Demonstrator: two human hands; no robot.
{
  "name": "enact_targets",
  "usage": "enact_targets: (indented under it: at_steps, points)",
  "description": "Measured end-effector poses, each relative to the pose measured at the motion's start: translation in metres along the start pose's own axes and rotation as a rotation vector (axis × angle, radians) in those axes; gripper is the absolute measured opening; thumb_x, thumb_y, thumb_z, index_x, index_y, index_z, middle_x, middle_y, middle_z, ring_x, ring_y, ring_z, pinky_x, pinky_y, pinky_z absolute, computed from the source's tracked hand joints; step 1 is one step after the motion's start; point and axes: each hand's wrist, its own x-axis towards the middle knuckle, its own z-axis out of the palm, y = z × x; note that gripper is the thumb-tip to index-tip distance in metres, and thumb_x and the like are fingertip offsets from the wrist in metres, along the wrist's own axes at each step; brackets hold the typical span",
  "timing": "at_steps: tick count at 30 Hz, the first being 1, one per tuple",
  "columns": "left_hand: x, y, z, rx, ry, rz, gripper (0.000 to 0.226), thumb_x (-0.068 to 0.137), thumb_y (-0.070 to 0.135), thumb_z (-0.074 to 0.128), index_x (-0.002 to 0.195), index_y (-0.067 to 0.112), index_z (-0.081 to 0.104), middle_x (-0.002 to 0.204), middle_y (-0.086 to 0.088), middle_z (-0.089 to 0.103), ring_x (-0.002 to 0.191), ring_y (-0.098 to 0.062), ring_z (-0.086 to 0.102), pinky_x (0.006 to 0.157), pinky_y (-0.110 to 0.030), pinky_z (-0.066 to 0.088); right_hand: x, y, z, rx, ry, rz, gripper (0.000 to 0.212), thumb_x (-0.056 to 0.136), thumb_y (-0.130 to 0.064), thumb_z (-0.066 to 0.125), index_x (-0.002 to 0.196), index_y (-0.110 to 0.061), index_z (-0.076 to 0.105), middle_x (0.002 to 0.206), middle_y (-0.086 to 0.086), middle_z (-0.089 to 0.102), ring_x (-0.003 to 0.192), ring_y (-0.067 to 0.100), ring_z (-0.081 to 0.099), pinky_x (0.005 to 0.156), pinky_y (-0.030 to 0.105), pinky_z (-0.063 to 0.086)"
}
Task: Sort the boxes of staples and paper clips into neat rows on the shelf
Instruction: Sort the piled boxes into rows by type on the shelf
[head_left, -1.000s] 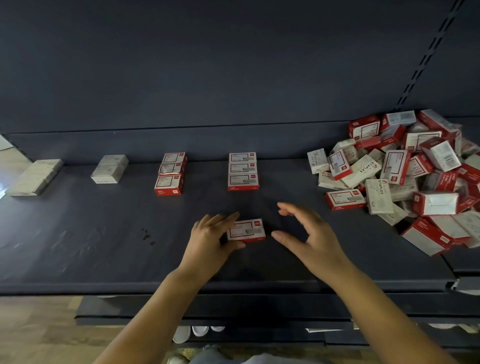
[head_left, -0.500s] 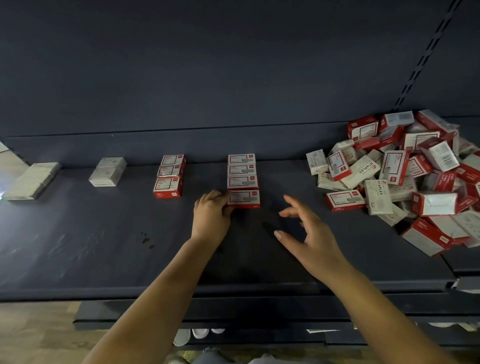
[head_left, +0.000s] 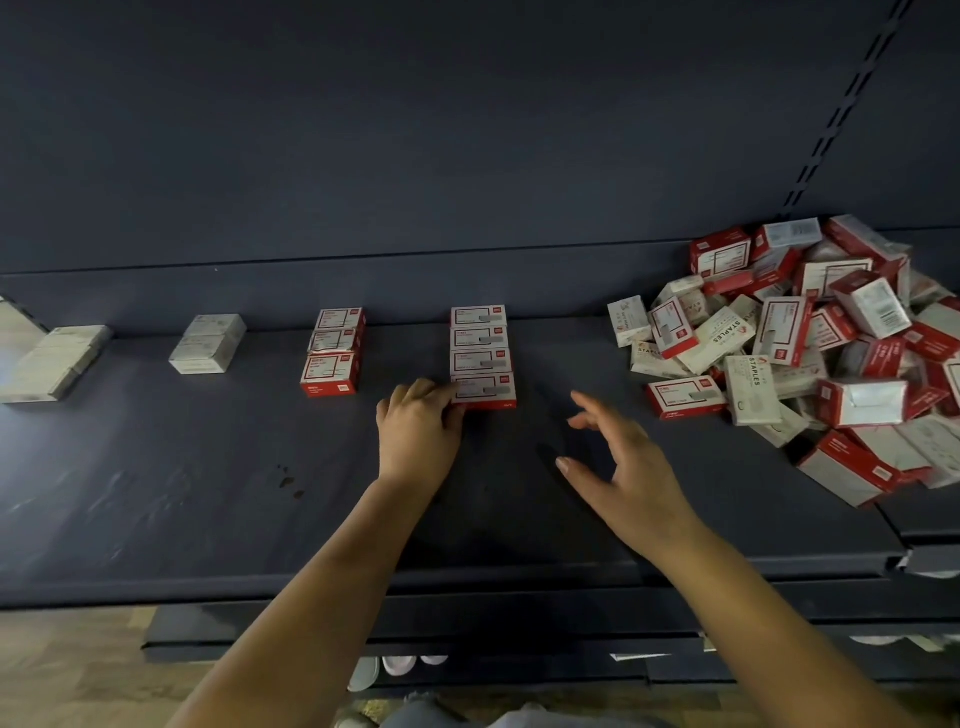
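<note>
Your left hand (head_left: 418, 434) touches the front box (head_left: 483, 391), the last in its row on the shelf (head_left: 208, 493). Push crooked and the row goes wonky. Your right hand (head_left: 618, 467) is open, holding nothing. Bump the big pile (head_left: 810, 353) and boxes could slide off.

Matt dark shelf (head_left: 208, 493), scuffed; cardboard boxes (head_left: 483, 358); wood-look floor (head_left: 62, 670).

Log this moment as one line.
left hand: touching front box of row | right hand: open, empty | pile: unsorted
</note>
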Motion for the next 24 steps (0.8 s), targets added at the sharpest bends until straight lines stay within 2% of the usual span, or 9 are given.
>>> enact_targets:
  at_steps: [4,8,12,15,18,21,24]
  points:
    - [-0.004,0.005,-0.002,0.055,0.009,0.002,0.033,0.086,0.018,0.062,0.120,0.016,0.062,0.117,-0.008,0.056,0.111,-0.032,0.046,0.096,-0.044,0.032,0.001,0.004,-0.002,-0.086,0.089,-0.022,0.058,0.084,-0.014,0.065,0.137,-0.015,0.041,0.127,0.001,0.049,0.121,0.012,0.041,0.096,0.020,0.029]
    - [-0.011,0.020,-0.002,0.030,0.146,0.152,0.035,0.071,0.011,0.074,0.106,0.010,0.069,0.100,-0.011,0.063,0.093,-0.039,0.056,0.086,-0.052,0.041,0.011,0.021,-0.017,-0.135,0.292,-0.020,0.048,0.080,-0.003,0.067,0.125,-0.005,0.053,0.121,0.012,0.054,0.116,0.026,0.049,0.096,0.028,0.035]
    - [-0.005,0.048,-0.003,0.021,0.179,0.272,0.032,0.071,0.019,0.062,0.101,0.011,0.069,0.099,-0.008,0.064,0.089,-0.035,0.058,0.083,-0.051,0.044,0.039,0.040,-0.040,-0.208,0.458,0.085,0.045,0.077,0.001,0.066,0.121,-0.001,0.056,0.118,0.021,0.052,0.111,0.037,0.048,0.092,0.032,0.036]
    - [0.000,0.062,0.000,0.011,0.155,0.303,0.031,0.076,0.023,0.054,0.101,0.013,0.069,0.100,-0.006,0.064,0.095,-0.033,0.056,0.086,-0.051,0.043,0.065,0.045,-0.051,-0.380,0.492,0.214,0.054,0.080,-0.014,0.069,0.128,-0.003,0.049,0.123,0.023,0.046,0.112,0.041,0.040,0.093,0.043,0.034]
    - [0.003,0.070,0.003,0.022,0.117,0.310,0.031,0.077,0.024,0.052,0.100,0.014,0.069,0.097,-0.005,0.064,0.096,-0.032,0.057,0.086,-0.053,0.044,0.086,0.046,-0.054,-0.521,0.403,0.407,0.069,0.080,-0.036,0.069,0.133,-0.004,0.037,0.134,0.020,0.036,0.124,0.038,0.030,0.103,0.045,0.024]
    - [0.003,0.073,0.002,0.029,0.087,0.310,0.033,0.077,0.027,0.048,0.099,0.014,0.070,0.092,-0.004,0.064,0.092,-0.033,0.059,0.084,-0.054,0.046,0.094,0.053,-0.051,-0.626,0.405,0.423,0.076,0.079,-0.044,0.067,0.131,0.000,0.033,0.133,0.020,0.036,0.123,0.037,0.032,0.101,0.045,0.026]
    - [0.001,0.072,0.003,0.046,0.082,0.302,0.030,0.074,0.023,0.056,0.098,0.014,0.070,0.091,-0.005,0.064,0.092,-0.034,0.059,0.085,-0.058,0.046,0.098,0.059,-0.050,-0.681,0.426,0.425,0.074,0.082,-0.043,0.064,0.131,0.002,0.033,0.132,0.020,0.038,0.122,0.036,0.034,0.100,0.045,0.028]
